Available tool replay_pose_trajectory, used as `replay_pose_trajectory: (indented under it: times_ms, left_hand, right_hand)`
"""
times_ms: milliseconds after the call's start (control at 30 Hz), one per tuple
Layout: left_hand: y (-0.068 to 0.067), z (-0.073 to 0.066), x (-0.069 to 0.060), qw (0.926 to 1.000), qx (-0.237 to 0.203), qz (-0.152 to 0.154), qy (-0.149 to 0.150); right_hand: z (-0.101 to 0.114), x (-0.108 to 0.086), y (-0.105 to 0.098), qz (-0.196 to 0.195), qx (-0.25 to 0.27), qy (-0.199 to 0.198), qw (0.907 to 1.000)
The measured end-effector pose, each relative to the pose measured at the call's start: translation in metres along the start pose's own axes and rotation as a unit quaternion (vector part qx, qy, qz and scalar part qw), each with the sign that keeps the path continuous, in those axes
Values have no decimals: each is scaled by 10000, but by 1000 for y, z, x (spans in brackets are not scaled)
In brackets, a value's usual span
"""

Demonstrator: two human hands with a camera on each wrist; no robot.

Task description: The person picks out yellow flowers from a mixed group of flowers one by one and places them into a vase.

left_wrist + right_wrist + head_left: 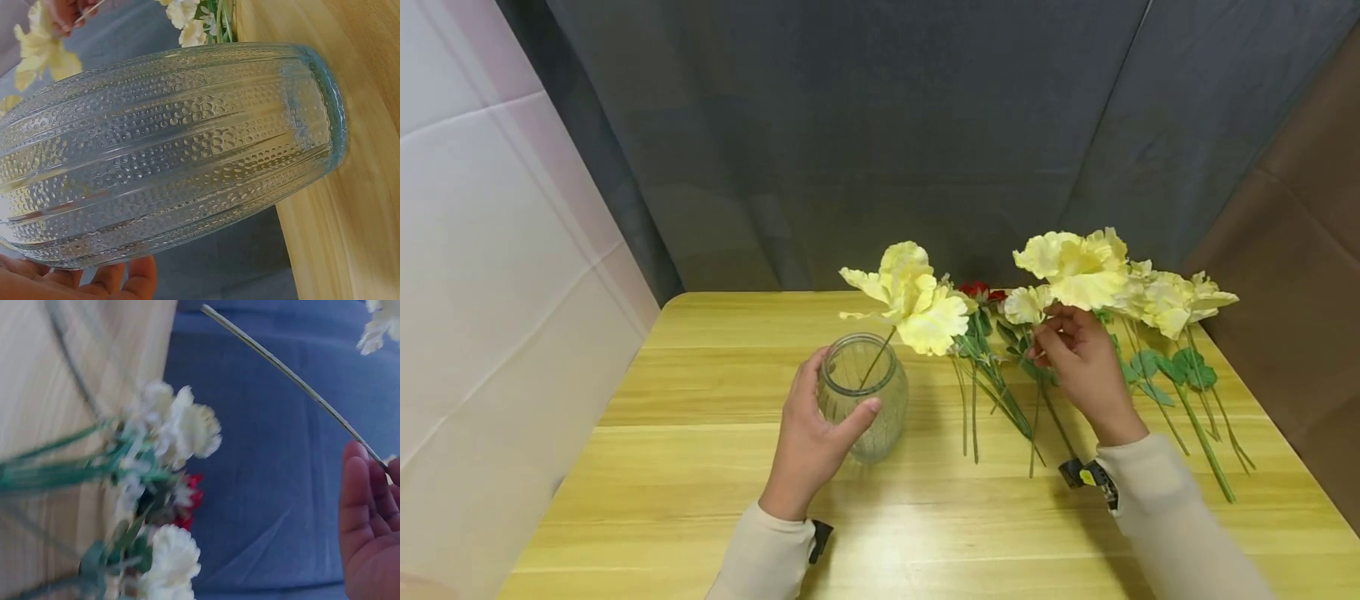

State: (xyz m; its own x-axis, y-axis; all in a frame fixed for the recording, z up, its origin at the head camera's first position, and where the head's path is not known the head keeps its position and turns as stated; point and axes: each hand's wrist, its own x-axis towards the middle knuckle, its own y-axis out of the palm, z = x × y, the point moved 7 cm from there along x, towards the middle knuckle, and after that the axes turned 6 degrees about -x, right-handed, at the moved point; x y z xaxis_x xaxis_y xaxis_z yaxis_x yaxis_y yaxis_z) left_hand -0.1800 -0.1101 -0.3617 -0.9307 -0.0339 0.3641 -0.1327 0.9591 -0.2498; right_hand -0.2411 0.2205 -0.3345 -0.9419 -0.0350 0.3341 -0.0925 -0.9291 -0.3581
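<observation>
My left hand (816, 437) grips a clear glass vase (883, 429), thumb on the near side and fingers round the left. The vase stands upright on the table; dimpled, ribbed glass fills the left wrist view. One yellow flower (913, 304) leans out over the vase's right rim, its stem inside. At the right, my right hand (1086, 367) pinches the thin stem (281, 367) of another yellow flower (1075, 267), raised above the table. In the right wrist view that stem's lower end is free, and most of its bloom is out of frame.
Right of the vase lie a bunch with green stems (1000, 392), red flowers (977, 290) and pale blooms (197, 428). Farther right are more yellow flowers (1180, 300) with green leaves (1191, 367) on the wooden table (700, 467). A dark curtain (850, 150) hangs behind.
</observation>
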Motion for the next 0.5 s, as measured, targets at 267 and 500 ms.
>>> replay_pose_trajectory:
  times_ms: [267, 500]
  left_hand:
    - [0, 0, 0, 10000, 35, -20, -22]
    - [-1, -2, 0, 10000, 74, -8, -57]
  right_hand:
    - [28, -10, 7, -637, 1871, -1118, 9739]
    - [45, -16, 9, -1112, 2578, -1963, 9395]
